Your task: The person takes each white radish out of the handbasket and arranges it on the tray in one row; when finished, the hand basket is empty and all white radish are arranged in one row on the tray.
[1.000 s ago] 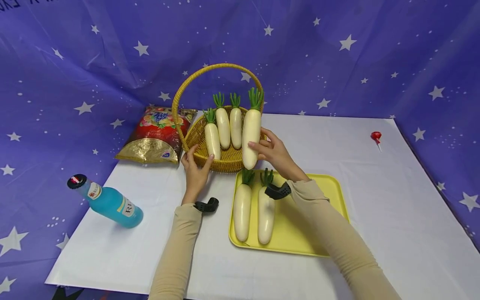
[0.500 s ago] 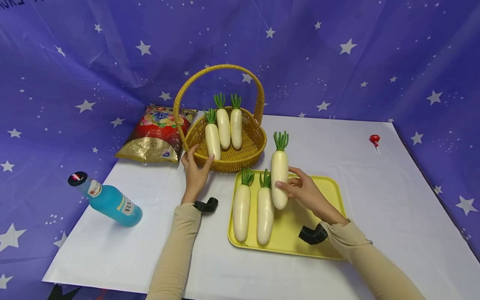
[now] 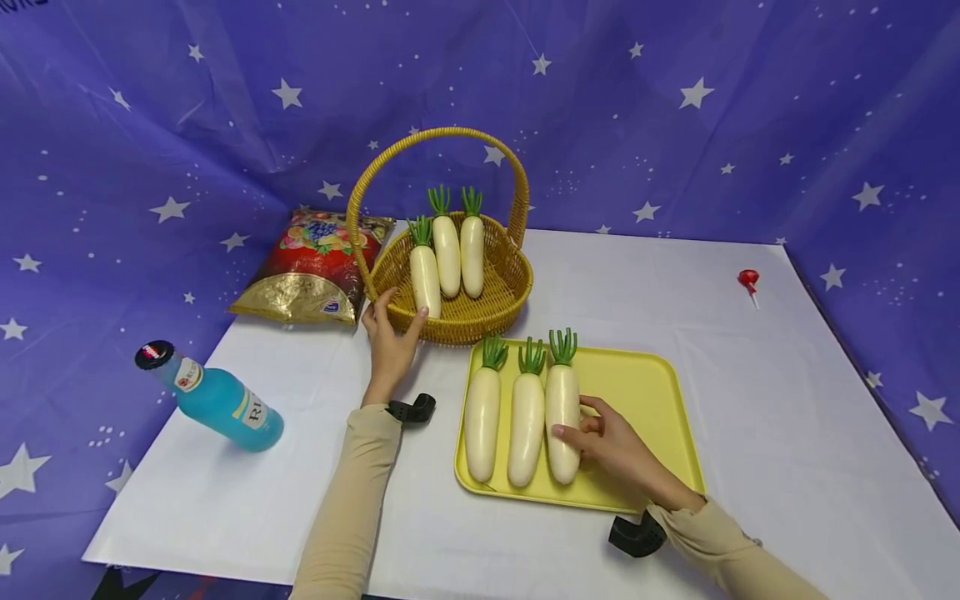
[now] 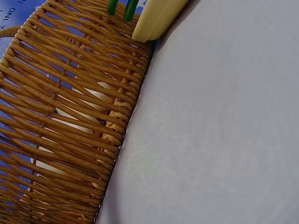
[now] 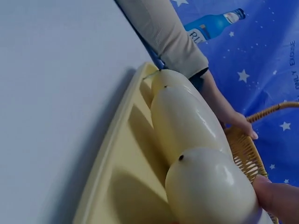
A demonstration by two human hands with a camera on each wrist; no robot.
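Newly shifted, by my remote view: one white radish (image 3: 562,408), from over the wicker basket (image 3: 480,333) to the yellow tray (image 3: 648,392), pinched by the right hand (image 3: 618,450); fully settled or not, I cannot tell. Consequence, as I judge it: the two containers' counts draw level. Tray: two neighbouring radishes (image 3: 527,429), left of it. Basket: three leafy radishes (image 3: 447,254); left hand (image 3: 392,354) grips the near rim.

Place: staged tabletop set | star-printed cloth backdrop (image 3: 600,133) | white-covered table (image 3: 637,283)
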